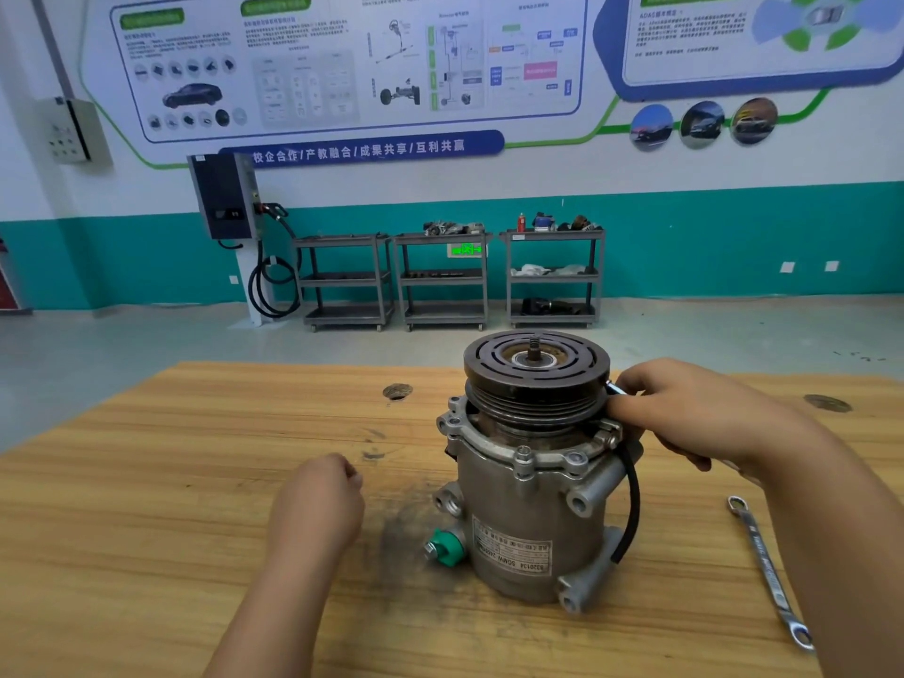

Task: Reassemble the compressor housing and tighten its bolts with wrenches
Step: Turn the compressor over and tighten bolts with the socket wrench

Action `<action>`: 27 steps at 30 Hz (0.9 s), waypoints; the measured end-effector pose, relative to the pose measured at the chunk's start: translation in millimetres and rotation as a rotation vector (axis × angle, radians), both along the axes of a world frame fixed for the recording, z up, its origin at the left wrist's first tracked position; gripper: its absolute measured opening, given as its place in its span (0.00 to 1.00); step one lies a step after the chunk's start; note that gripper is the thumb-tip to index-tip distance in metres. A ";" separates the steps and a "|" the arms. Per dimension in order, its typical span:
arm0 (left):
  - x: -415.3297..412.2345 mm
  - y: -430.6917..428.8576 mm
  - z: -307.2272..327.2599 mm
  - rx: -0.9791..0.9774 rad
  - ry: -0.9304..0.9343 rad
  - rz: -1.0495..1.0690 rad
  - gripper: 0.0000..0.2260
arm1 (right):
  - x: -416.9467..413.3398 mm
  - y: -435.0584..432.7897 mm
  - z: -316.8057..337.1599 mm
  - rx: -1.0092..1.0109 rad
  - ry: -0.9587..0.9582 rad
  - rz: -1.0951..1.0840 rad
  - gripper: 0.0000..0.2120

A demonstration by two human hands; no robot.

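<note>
A grey aluminium compressor (528, 521) stands upright on the wooden table (171, 482), its dark grooved pulley (535, 369) on top. Bolts (523, 452) sit in the housing flange below the pulley. My right hand (685, 413) is at the pulley's right side, fingers closed around a small shiny metal tool whose tip (614, 388) shows by the flange. My left hand (318, 501) hovers to the compressor's left as a loose fist holding nothing. A combination wrench (768, 570) lies on the table to the right, under my right forearm.
A black cable (633, 501) hangs down the compressor's right side and a green cap (447, 548) juts from its lower left. The table has a small hole (397, 391). Three grey shelf carts (445, 281) and a wall charger (225, 198) stand far behind.
</note>
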State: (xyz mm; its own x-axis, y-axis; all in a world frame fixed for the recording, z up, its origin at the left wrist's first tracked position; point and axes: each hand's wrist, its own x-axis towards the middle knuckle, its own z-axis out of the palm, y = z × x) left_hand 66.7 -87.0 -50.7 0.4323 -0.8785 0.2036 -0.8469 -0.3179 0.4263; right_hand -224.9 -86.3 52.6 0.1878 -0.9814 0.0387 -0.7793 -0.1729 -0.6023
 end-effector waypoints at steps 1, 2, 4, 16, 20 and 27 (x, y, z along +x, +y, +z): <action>6.6 -2.0 -3.7 0.083 -0.052 0.031 0.07 | 0.4 -0.1 -0.1 -0.004 0.011 0.001 0.15; 11.3 -3.7 -7.1 0.152 -0.087 0.049 0.07 | 0.6 -0.2 -0.2 -0.006 0.017 0.001 0.15; 15.5 -5.3 -11.4 0.228 -0.139 0.071 0.08 | 0.9 -0.4 -0.4 -0.006 0.025 -0.002 0.15; 2.3 0.7 -14.5 0.267 -0.244 0.179 0.16 | 0.9 1.3 0.5 0.012 0.040 0.000 0.13; -6.9 -0.8 -12.1 0.207 -0.217 0.072 0.10 | 1.8 1.6 0.5 0.009 0.052 -0.008 0.13; -47.5 8.5 4.2 -0.459 0.011 -0.202 0.04 | 4.1 -0.9 -1.0 0.004 0.062 -0.019 0.14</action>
